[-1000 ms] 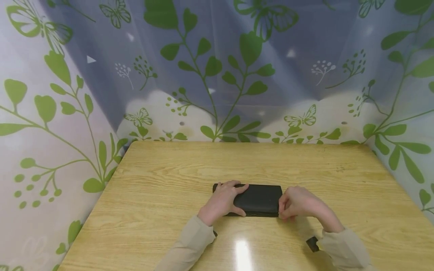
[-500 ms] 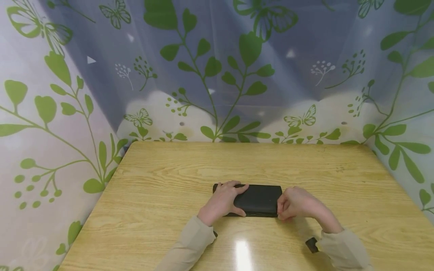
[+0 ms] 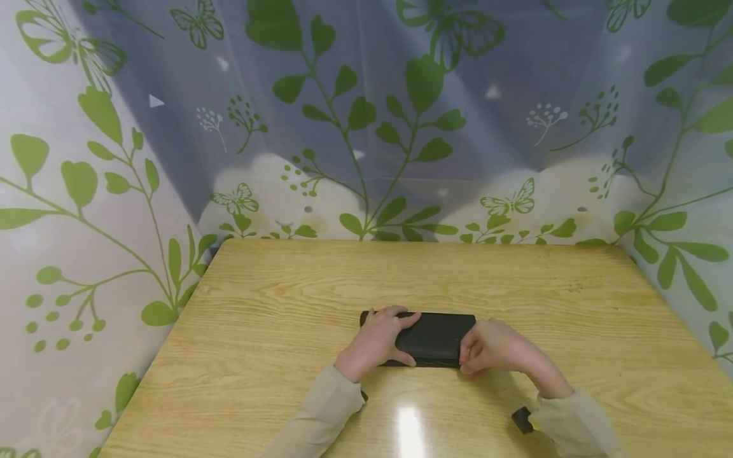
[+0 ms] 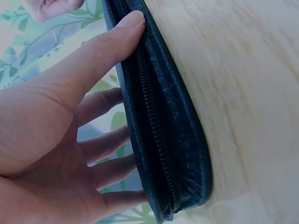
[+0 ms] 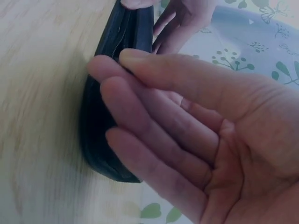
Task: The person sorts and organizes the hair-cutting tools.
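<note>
A black zip-around wallet [image 3: 435, 334] lies flat on the table, its zipper [image 4: 156, 135] running along the near side. My left hand [image 3: 375, 340] grips the wallet's left part, thumb on the zipped side and the other fingers spread over the top toward the far edge. At the near right corner, my right hand [image 3: 492, 346] pinches thumb against index finger at the zipper. Those fingertips [image 5: 133, 58] cover the zipper pull. In the right wrist view the remaining fingers lie bent alongside the wallet's rounded end.
The wooden table [image 3: 286, 280] extends around the wallet on all sides. A curtain [image 3: 366, 127] with green leaves and butterflies encloses its back and sides. Light reflects off the tabletop in front of the wallet.
My right hand has slid a little left along the wallet's near side, from its right end to just inside the corner. My left hand and the wallet have stayed in place.
</note>
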Motion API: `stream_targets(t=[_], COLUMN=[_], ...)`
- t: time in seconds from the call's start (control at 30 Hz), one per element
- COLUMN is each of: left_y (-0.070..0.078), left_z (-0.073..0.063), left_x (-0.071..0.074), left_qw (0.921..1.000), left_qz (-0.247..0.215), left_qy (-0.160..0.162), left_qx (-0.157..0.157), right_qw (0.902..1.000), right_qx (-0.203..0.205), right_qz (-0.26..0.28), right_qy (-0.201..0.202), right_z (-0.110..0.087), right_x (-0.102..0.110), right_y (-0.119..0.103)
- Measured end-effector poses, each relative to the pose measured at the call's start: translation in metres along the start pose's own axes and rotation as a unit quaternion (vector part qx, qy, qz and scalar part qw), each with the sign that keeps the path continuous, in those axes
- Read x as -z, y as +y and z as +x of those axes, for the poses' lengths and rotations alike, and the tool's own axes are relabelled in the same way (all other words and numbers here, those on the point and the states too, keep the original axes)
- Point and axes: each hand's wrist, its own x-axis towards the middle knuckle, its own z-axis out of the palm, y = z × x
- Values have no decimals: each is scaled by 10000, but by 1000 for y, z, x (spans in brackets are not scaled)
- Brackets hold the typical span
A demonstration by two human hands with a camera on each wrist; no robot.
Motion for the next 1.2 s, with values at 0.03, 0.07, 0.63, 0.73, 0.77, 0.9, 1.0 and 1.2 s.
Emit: stream_targets(t=[0.03,0.07,0.63,0.73,0.77,0.9,1.0,1.2], left_y=[0,0,0,0,0,1,1,1], left_z=[0,0,0,0,0,0,1,0], left_x=[0,0,1,1,1,0,0,0], left_qw=[10000,10000,10000,10000,10000,10000,10000,10000], left_qz=[-5,-22,5,12,20,31,13,-12], left_qy=[-8,-21,7,11,15,12,1,8], left_qx=[6,18,13,5,6,25,40,42], right_qw=[10000,10000,9987,9985,9985,9983,9981,9983], right_qx=[-7,-21,227,213,209,241,287,322], right_qz=[40,90,446,502,494,530,548,480], right_qy=[-10,-29,-97,-98,-94,-84,-60,32], right_z=[0,1,11,13,13,13,14,15], right_x=[0,-1,-10,-12,-12,-14,-14,-16], right_y=[0,0,-1,-3,-3,-5,-7,-11])
